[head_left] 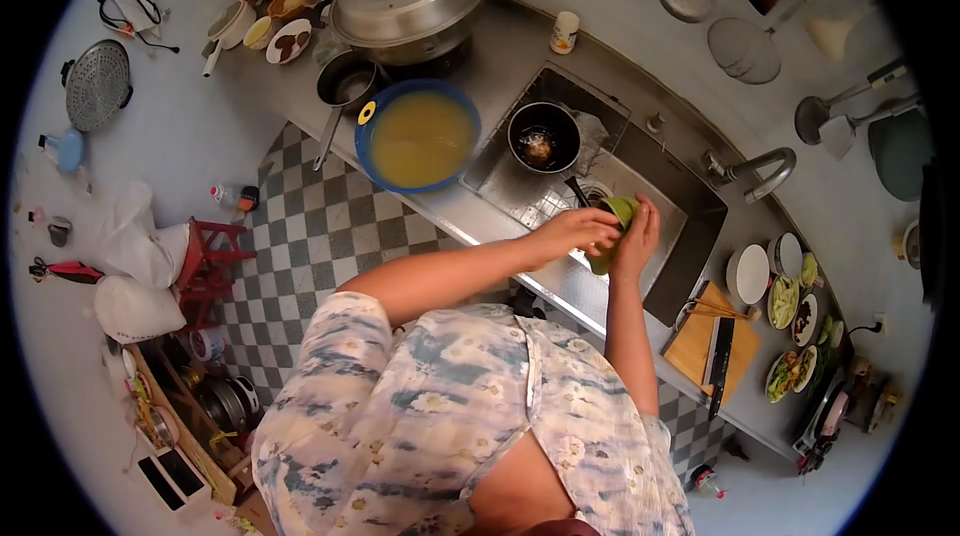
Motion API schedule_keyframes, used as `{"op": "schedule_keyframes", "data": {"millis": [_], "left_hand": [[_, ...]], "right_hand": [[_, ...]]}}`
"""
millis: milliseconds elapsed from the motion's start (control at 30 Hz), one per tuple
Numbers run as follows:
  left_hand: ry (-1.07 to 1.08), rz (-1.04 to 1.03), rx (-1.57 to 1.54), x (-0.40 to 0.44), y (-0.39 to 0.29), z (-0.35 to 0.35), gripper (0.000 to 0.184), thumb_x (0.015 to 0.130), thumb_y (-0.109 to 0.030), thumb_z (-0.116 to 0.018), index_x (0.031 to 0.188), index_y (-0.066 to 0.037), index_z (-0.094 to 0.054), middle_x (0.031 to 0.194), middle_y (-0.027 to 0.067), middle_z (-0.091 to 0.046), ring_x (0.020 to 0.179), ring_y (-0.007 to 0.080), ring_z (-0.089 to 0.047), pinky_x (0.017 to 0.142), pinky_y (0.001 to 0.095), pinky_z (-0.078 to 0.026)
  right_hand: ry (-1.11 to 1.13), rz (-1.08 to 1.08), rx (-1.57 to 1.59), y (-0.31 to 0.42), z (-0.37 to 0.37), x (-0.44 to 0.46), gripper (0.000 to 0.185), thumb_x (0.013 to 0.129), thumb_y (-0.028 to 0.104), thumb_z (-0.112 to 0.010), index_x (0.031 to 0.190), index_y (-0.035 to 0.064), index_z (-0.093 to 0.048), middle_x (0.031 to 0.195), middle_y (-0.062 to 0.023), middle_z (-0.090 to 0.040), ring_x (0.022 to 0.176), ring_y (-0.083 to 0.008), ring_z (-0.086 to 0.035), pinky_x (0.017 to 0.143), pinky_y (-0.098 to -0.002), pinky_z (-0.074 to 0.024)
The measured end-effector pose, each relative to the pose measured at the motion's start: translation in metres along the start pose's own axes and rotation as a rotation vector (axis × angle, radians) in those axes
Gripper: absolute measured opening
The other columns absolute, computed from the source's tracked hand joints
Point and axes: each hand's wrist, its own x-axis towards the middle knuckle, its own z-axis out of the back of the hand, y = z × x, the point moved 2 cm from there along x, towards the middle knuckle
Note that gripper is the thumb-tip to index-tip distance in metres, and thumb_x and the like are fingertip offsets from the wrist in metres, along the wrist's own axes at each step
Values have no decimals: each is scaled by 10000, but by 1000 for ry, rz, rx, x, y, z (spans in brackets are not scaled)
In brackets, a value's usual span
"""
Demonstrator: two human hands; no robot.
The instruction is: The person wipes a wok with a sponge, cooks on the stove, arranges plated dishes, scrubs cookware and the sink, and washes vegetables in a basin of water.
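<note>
Over the near part of the metal sink (660, 286), both hands are on a green object (604, 258), perhaps a cloth or a vegetable. My left hand (577, 236) reaches it from the left with bent fingers. My right hand (636, 236) wraps its right side, fingers pointing up. Just beyond them a dark pot (543, 137) with some liquid and a pale brown lump in it sits in the sink, its black handle pointing toward my hands. The faucet (750, 172) arches at the sink's right side.
Left of the sink are a blue basin (420, 136) of yellowish liquid, a small saucepan (347, 81) and a large lidded steamer (408, 6). To the right lie a cutting board (690, 336), a knife (718, 352), bowls (748, 274) and plates of food. Utensils hang on the wall.
</note>
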Motion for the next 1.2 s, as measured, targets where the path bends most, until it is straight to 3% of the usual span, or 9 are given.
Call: {"op": "schedule_keyframes", "data": {"millis": [300, 400, 467, 633, 700, 733, 867, 1100, 1200], "left_hand": [[-425, -75, 139, -194, -12, 193, 273, 936, -152, -496, 1181, -33, -524, 1013, 88, -622, 891, 141, -589, 796, 269, -474], [-558, -93, 69, -242, -6, 235, 267, 934, -168, -500, 1165, -39, -539, 1002, 83, -623, 855, 145, -583, 799, 279, -480], [-563, -74, 21, -259, -5, 252, 318, 935, -186, -506, 1219, -43, -486, 1064, 97, -599, 909, 158, -580, 817, 299, -482], [-381, -245, -432, -253, -55, 228, 488, 937, -255, -512, 1358, -119, -306, 1235, 111, -491, 1084, 218, -529, 890, 406, -463], [-253, -340, -678, -237, -68, 227, 538, 931, -280, -522, 1375, -148, -248, 1277, 102, -455, 1108, 230, -521, 912, 442, -449], [-416, -284, -616, -228, -59, 241, 449, 934, -279, -505, 1336, -186, -327, 1245, 71, -495, 1087, 241, -534, 873, 426, -455], [-454, -320, -696, -238, -60, 261, 374, 911, -255, -509, 1274, -202, -437, 1247, 66, -515, 1077, 273, -529, 684, 323, -416], [-508, -436, -659, -295, -84, 276, 371, 916, -272, -496, 1271, -191, -423, 1224, 67, -529, 1062, 266, -544, 703, 340, -437], [-562, -489, -677, -315, -88, 281, 393, 917, -298, -499, 1290, -198, -424, 1231, 65, -524, 1066, 268, -534, 695, 331, -433]], "right_hand": [[241, -397, 127, -55, -131, -26, 177, 897, 187, -532, 1028, 71, -560, 944, -41, -583, 848, -122, -528, 768, -255, -424], [209, -332, 138, -37, -175, -40, 192, 892, 153, -534, 1065, 71, -536, 987, -57, -575, 859, -143, -542, 758, -261, -444], [205, -202, 144, -33, -202, -40, 201, 891, 144, -535, 1078, 72, -526, 1022, -68, -567, 860, -158, -550, 745, -264, -457], [541, -490, 287, 51, -291, -91, 244, 916, 218, -524, 1115, 76, -519, 1084, -82, -555, 959, -183, -539, 842, -309, -444], [803, -274, 11, 40, -317, -105, 291, 927, 267, -516, 1138, 66, -522, 1079, -59, -564, 978, -182, -543, 839, -339, -455], [939, -97, -173, 28, -326, -103, 318, 908, 258, -529, 1168, 75, -528, 1163, -88, -556, 978, -237, -586, 789, -387, -484], [787, 443, -843, -19, -339, -67, 414, 833, 174, -551, 1244, 141, -516, 1209, -174, -526, 997, -352, -582, 786, -436, -481], [1228, 374, -1327, -93, -366, -52, 339, 811, 132, -549, 1143, 86, -592, 1095, -165, -609, 914, -333, -618, 793, -424, -488], [1057, 308, -895, -82, -357, -40, 240, 839, 165, -555, 1050, 79, -632, 953, -141, -651, 886, -287, -628, 777, -404, -486]]}}
